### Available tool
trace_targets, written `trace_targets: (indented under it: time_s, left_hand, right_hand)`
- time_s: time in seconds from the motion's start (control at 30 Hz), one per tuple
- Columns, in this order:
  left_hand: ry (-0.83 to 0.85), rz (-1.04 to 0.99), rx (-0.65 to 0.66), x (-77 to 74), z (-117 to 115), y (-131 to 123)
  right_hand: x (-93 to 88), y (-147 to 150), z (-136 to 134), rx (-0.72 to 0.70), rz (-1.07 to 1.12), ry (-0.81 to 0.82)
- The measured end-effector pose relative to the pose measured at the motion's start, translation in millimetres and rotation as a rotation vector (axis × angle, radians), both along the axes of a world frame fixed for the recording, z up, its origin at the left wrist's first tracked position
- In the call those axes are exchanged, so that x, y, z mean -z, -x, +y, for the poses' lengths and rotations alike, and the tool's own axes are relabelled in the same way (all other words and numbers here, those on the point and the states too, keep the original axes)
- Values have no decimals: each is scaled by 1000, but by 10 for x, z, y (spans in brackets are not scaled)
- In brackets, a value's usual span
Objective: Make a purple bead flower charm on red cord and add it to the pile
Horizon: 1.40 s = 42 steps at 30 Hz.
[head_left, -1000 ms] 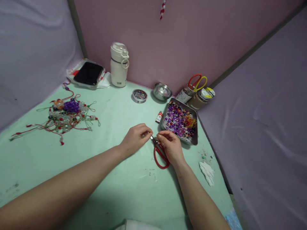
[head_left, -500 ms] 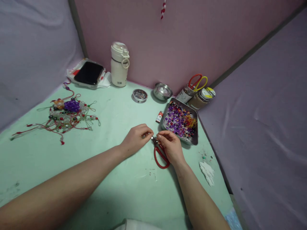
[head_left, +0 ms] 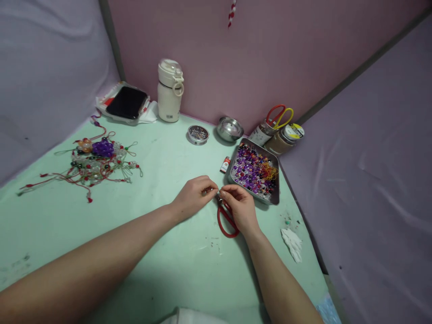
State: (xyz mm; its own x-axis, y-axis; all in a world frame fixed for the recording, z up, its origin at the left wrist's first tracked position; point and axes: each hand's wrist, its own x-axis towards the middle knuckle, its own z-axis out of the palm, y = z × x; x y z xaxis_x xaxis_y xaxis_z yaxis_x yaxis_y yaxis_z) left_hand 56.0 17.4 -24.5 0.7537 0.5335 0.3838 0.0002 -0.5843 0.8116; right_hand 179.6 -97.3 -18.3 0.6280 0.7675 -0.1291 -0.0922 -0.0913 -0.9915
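Note:
Above the green tabletop, my left hand (head_left: 195, 195) and my right hand (head_left: 241, 207) meet almost fingertip to fingertip. Each is closed in a pinch between thumb and forefinger. What they pinch is too small to make out. Red-handled scissors (head_left: 227, 220) lie on the table beneath them, the blades partly covered by my fingers. Just beyond my right hand stands a metal tray (head_left: 277, 191) full of purple, clear, red and black beads (head_left: 251, 173), with a tangle of yellow-orange cord (head_left: 269, 171) on top. A small red and white packet (head_left: 225, 164) lies beside the tray.
A heap of beaded, corded ornaments (head_left: 101, 162) lies left. Along the back are a phone (head_left: 128, 102), a cream bottle (head_left: 169, 94), a round clear case (head_left: 198, 134), a steel bowl (head_left: 229, 129) and jars (head_left: 281, 140), one holding scissors. A crumpled white tissue (head_left: 292, 244) lies right.
My left fingertips have moved slightly right, closer to my right fingertips, and now hide more of the scissor blades. The whole view has shifted a little.

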Motion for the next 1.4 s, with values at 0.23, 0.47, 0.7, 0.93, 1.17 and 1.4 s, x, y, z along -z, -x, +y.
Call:
trace_targets:
  time_s: [0.23,0.47,0.7,0.93,1.17,1.4]
  left_hand:
    - [-2,-49,-46,-8,-8,0]
    - [-4,-63,-78,3,-4,4]
    - [-10,-47,-86,-4,-5,0]
    - [-28,-50,-62,-2,-3,-5]
    - [5,-80,-96,-4,-6,1]
    - [-14,-69,-80,-13,-10,-2]
  right_hand:
    - [56,-29,-7,4,8,-22]
    - [83,-62,-11,13,100,-64]
    - [72,-55,-8,6,99,-60]
    - [75,-51,-9,4,90,-66]
    - [70,-51,-2,7,82,-51]
    - [70,-56,-12,7,100,-62]
